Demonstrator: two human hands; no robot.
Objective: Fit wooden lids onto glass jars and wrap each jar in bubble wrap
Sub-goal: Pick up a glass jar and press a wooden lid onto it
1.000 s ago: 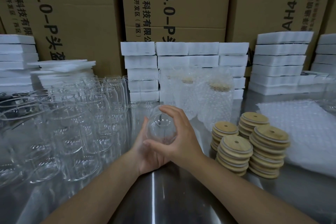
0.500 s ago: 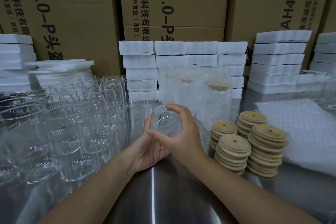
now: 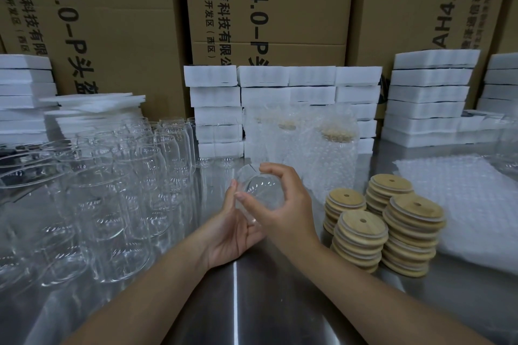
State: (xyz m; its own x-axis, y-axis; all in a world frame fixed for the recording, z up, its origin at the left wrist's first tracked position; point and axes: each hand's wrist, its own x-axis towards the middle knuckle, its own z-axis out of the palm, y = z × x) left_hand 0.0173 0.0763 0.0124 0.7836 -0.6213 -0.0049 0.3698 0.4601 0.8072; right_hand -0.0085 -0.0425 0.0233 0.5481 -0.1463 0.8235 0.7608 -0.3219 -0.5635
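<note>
- The clear glass jar (image 3: pixel 259 190) is held up off the steel table (image 3: pixel 235 302), about in the middle of the head view. It is tipped over so one round end faces the camera. I can't tell whether that end is the mouth or the base.
- The right hand (image 3: pixel 288 210) grips the jar, with the forefinger arched over the top and the thumb coming round the near left side.
- The left hand (image 3: pixel 232 232) is palm-up beneath and to the left of the jar. Its fingers (image 3: pixel 231 196) lie nearly straight along the glass, cradling it rather than clasping it.
- Just right of the hands, four stacks of round wooden lids (image 3: pixel 361 232) stand close together on the table. Each top lid has a small hole in it.
- Further right, a flat sheet of bubble wrap (image 3: pixel 462 204) lies on the table.
- Behind the hands stand wrapped jars (image 3: pixel 336 154), bundled in bubble wrap with wooden lids showing faintly through the top.
- A crowd of empty glass jars (image 3: pixel 112 190) stands upright and packed together on the left side of the table.
- White foam blocks (image 3: pixel 280 92) are piled in stacks along the back, in front of tall cardboard boxes (image 3: pixel 266 8) printed with black lettering.
</note>
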